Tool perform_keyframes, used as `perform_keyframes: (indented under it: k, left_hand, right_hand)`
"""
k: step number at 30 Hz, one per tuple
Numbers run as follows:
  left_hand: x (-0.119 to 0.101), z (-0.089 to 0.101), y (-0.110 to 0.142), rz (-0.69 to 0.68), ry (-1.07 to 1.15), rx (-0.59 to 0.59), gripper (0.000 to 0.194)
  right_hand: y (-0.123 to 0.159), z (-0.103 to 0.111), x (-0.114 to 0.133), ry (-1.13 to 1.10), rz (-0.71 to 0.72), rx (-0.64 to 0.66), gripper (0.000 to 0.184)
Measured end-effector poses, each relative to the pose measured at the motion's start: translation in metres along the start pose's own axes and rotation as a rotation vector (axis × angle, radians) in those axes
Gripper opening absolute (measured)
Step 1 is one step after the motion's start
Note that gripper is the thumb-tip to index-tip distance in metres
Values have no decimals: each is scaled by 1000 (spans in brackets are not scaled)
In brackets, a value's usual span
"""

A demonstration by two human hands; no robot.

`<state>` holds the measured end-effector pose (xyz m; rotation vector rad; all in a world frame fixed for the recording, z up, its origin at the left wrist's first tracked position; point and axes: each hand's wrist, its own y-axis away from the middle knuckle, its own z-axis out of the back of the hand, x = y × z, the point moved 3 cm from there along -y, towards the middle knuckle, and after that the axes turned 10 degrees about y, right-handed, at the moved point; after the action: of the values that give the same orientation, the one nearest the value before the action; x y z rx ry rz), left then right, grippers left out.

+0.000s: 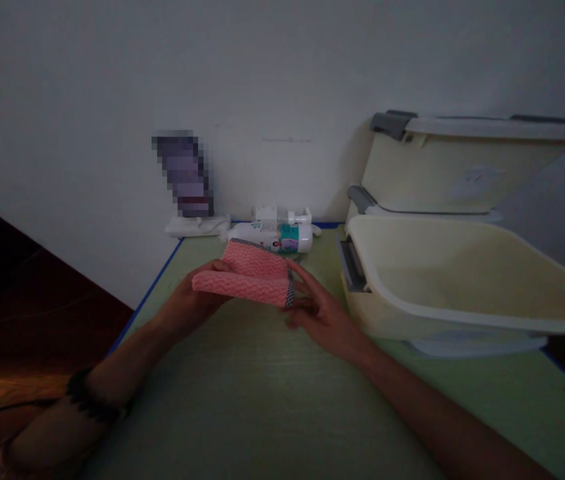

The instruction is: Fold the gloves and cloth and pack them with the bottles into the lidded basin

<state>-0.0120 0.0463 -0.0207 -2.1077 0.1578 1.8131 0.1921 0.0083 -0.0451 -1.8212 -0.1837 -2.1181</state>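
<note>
Head view: left hand point(196, 300) and right hand point(328, 319) both gripped a folded pink cloth point(242, 285), bottle point(265, 235) lay just past them, bin point(380, 315) sat right.

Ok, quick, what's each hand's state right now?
Left hand: closed, holding the left end of the folded pink cloth.
Right hand: holding the same cloth at its checked edge.

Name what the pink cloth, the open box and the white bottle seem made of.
Pink cloth: soft, matte textile, judging by its nubbly texture and folds; fibre unclear.
Open box: probably smooth plastic, given its rounded, moulded shape and grey latch.
White bottle: likely plastic, from its opaque, smooth body; dim light leaves that open.
</note>
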Motion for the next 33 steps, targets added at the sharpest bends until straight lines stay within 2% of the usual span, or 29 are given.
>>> perform_keyframes:
  k: [2,5,8,12,15,19,23,30,33]
  left_hand:
    - [1,1,2,-10,-2,16,20]
    - [0,0,4,-21,-71,33,21]
    - [-2,-3,4,-15,-145,62,19]
    - [-3,-7,2,-4,-203,119,26]
    - [-4,-7,2,-20,-227,129,20]
    - [-10,-10,3,-10,-226,103,13]
    - [-15,-15,4,-5,-219,45,23]
    - [-13,-19,5,-37,-181,1,20]
    - [-12,-16,4,-59,-229,15,23]
  right_hand:
    - [0,-2,-1,-40,40,40,73]
    - [0,-5,-2,-109,92,28,48]
    - [-2,-4,0,-71,196,-41,28]
    - [-3,3,4,38,294,-162,24]
    - [-3,5,4,90,305,-170,22]
    - [-3,4,3,70,270,-131,24]
    - [-3,3,5,63,201,-174,10]
    - [-2,5,13,98,167,-292,17]
    - [-2,9,12,107,169,-284,17]
